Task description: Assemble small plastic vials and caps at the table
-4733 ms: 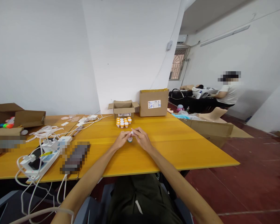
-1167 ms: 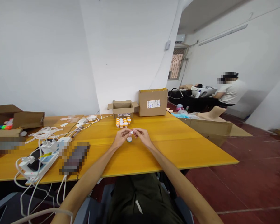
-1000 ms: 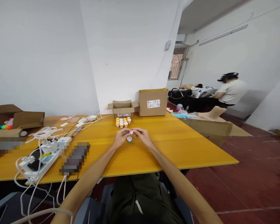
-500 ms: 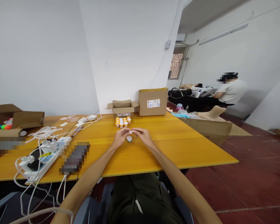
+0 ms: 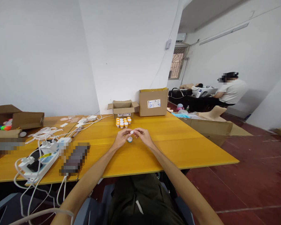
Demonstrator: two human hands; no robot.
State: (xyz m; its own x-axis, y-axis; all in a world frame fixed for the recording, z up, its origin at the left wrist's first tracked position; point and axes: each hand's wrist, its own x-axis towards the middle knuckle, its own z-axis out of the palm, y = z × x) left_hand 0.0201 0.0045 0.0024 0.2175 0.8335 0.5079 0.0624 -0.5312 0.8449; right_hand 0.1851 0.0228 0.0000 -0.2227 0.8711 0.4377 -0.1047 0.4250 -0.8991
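Note:
My left hand (image 5: 121,137) and my right hand (image 5: 141,135) meet above the table, fingers closed in a pinch. Between their fingertips is a small white piece (image 5: 132,132) with dark marks, too small to name. Just below it, a small round container (image 5: 129,139) with a pale top and a bluish-green side sits on the table. Behind my hands stand several small jars (image 5: 123,122) with orange and white caps, grouped in rows.
An open carton (image 5: 123,110) and a taller cardboard box (image 5: 153,103) stand behind the jars on the yellow table (image 5: 178,147). At left lie a power strip (image 5: 45,159) with white cables, a phone (image 5: 75,158) and another open box (image 5: 28,119). A person (image 5: 233,90) sits far right.
The small white piece has turned between my fingertips and shows a different side. My fingers have shifted slightly; both arms are nearly still.

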